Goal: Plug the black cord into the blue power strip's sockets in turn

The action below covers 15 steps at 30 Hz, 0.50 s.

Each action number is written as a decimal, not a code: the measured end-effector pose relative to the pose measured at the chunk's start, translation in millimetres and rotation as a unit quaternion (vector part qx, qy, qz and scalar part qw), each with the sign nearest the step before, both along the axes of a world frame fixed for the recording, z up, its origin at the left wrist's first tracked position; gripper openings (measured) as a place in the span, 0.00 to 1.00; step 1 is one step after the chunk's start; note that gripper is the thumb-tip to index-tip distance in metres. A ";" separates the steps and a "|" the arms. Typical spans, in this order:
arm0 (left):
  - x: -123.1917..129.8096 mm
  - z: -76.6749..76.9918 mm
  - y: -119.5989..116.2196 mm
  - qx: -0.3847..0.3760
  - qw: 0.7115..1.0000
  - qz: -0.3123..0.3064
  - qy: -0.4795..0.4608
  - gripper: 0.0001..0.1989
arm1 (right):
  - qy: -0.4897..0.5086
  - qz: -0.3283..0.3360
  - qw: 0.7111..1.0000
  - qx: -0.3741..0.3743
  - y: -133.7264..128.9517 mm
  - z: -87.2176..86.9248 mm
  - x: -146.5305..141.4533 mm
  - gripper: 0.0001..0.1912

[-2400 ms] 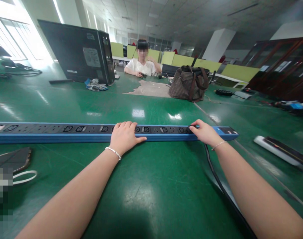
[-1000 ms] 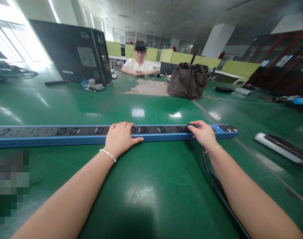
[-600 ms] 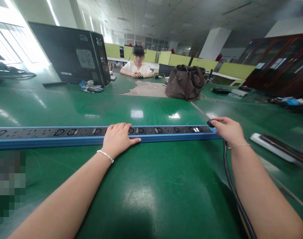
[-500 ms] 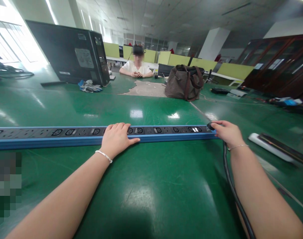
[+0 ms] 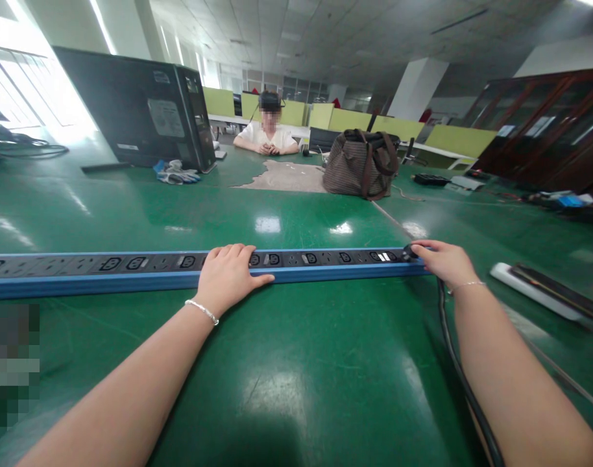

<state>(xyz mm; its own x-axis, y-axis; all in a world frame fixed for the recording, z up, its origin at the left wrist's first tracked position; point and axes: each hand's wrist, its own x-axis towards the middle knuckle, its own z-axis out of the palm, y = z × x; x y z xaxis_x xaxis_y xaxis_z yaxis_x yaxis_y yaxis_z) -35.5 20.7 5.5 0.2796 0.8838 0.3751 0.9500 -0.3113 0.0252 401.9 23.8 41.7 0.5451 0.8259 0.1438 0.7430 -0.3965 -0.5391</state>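
A long blue power strip [image 5: 326, 273] with a row of black sockets lies across the green table. My left hand [image 5: 228, 269] grips its middle, fingers over the top and far edge, thumb along the near side. At the strip's right end, my right hand [image 5: 445, 261] pinches a small rounded black part [image 5: 409, 253] between thumb and fingertips; whether it is a plug or a fixed fitting I cannot tell. A thick black cable [image 5: 449, 344] runs down from below that hand, along the right forearm. Its upper end is hidden.
Beyond the strip stand a black computer case [image 5: 141, 110], work gloves [image 5: 176, 172] and a brown bag [image 5: 359, 162]. A person [image 5: 267, 133] sits across the table, hands together. To the right lies a white bar [image 5: 530, 292] with a dark strip alongside.
The black part at my right fingertips now shows rounder and slightly lower, over the strip's end. My left hand keeps its place on the strip. The view has shifted slightly.
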 end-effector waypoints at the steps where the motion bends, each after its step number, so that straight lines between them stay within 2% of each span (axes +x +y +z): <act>1: 0.0 -0.1 -0.3 0.002 1.000 0.000 -0.001 0.36 | -0.025 0.009 1.000 -0.013 0.3 0.3 0.1 0.20; 5: 0.1 -0.3 -0.9 0.004 1.000 0.001 0.004 0.36 | -0.089 0.030 0.995 -0.025 -0.2 -2.2 -2.2 0.20; 13: -0.7 -0.6 0.5 -0.010 1.000 0.001 0.005 0.37 | -0.047 0.057 0.997 0.000 0.9 -10.3 5.7 0.20; 15: -0.8 -0.3 0.5 -0.013 1.000 -0.002 -0.001 0.37 | -0.032 0.071 0.997 0.026 4.8 -11.9 10.6 0.19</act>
